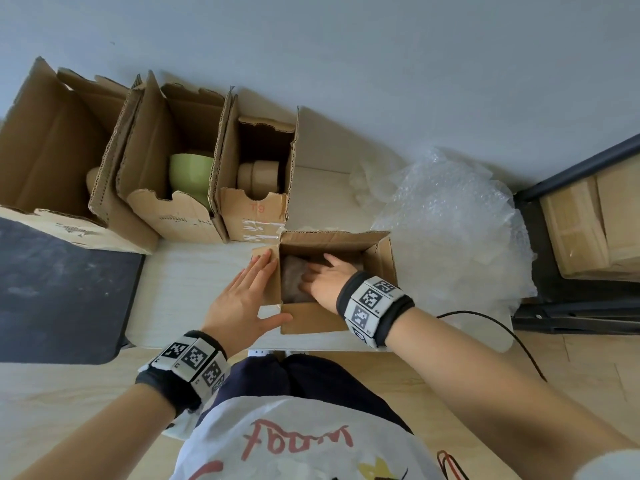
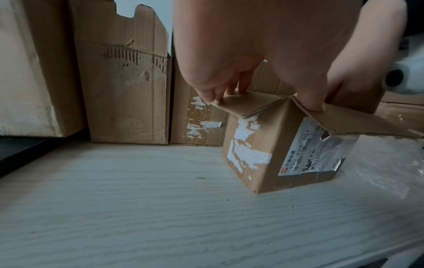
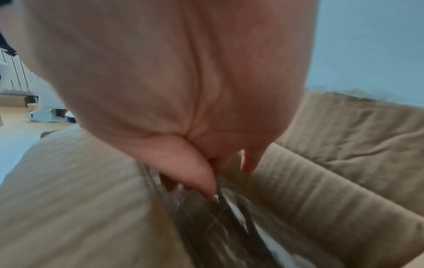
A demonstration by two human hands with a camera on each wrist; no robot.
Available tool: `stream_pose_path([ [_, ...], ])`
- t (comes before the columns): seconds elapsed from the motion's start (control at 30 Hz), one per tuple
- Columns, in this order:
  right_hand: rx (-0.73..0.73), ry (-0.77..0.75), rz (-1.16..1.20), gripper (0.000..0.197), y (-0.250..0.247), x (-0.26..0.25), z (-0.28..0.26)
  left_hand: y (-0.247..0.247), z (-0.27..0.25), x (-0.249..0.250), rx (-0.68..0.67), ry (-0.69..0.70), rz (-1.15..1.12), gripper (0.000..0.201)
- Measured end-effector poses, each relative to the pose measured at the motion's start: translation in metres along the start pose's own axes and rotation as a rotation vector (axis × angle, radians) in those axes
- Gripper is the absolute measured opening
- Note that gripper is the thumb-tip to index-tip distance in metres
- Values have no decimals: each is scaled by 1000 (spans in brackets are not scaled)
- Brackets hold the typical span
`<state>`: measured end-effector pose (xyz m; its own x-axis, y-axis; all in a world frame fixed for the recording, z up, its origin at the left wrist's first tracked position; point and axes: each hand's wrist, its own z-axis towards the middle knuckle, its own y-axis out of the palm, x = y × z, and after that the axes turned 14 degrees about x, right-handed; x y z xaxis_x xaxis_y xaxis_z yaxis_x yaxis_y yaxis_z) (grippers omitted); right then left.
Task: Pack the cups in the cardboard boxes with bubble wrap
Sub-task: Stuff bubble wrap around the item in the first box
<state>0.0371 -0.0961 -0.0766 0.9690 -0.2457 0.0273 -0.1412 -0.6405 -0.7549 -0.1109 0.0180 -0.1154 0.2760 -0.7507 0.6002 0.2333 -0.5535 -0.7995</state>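
Observation:
A small open cardboard box [image 1: 322,322] [image 2: 270,154] stands on the pale table in front of me. My left hand [image 1: 242,299] [image 2: 263,54] lies flat with straight fingers, pressing the box's left flap down, and the thumb rests on the near flap. My right hand [image 1: 323,280] [image 3: 183,90] reaches inside the box [image 3: 321,190]. Its fingers curl onto a greyish bubble-wrapped bundle [image 1: 292,285] [image 3: 218,226] that fills the left part of the box. A loose heap of bubble wrap [image 1: 450,220] lies to the right of the box.
Three taller open boxes line the back: the left one [image 1: 52,150] with a beige cup barely showing, the middle with a green cup [image 1: 190,178], the right with a beige cup [image 1: 258,178]. A dark board [image 1: 59,292] lies left. A black cable [image 1: 502,330] and a shelf [image 1: 588,230] are right.

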Motion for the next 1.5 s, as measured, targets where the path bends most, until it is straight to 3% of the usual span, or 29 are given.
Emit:
stream_pose_path([
  [0.07,146,6,52,42,-7,2,-8,-4,0,2,-7,30,31,100],
  [0.2,671,68,489,40,-12,18,-49,-8,2,4,-56,58,72,100],
  [0.3,1042,223,609,29,-2,49,-83,-11,6,6,-75,51,87,105],
  [0.37,1148,391,608,25,12,78,-98,-11,10,7,-79,53,103,112],
  [0.43,1091,581,574,26,34,110,-105,-11,13,9,-89,43,120,117],
  [0.5,922,746,520,33,60,137,-104,-9,16,9,-87,27,121,117],
  [0.6,691,903,494,56,92,160,-96,-8,17,9,-86,2,89,111],
  [0.7,698,959,507,78,114,168,-86,-6,18,7,-98,-27,14,109],
  [0.77,733,968,481,82,124,170,-81,-6,18,6,-95,-37,-15,108],
  [0.9,702,949,399,76,135,172,-78,-5,18,5,-99,-48,-5,108],
  [1.03,686,948,351,41,135,178,-76,-6,19,4,-109,-65,16,109],
  [1.13,656,929,366,27,132,184,-76,-9,22,5,-127,-63,79,111],
  [1.27,721,951,426,18,127,192,-81,-10,24,7,-185,-41,190,114],
  [1.5,1115,1085,616,22,105,193,-127,-15,24,12,-210,-44,225,115],
])
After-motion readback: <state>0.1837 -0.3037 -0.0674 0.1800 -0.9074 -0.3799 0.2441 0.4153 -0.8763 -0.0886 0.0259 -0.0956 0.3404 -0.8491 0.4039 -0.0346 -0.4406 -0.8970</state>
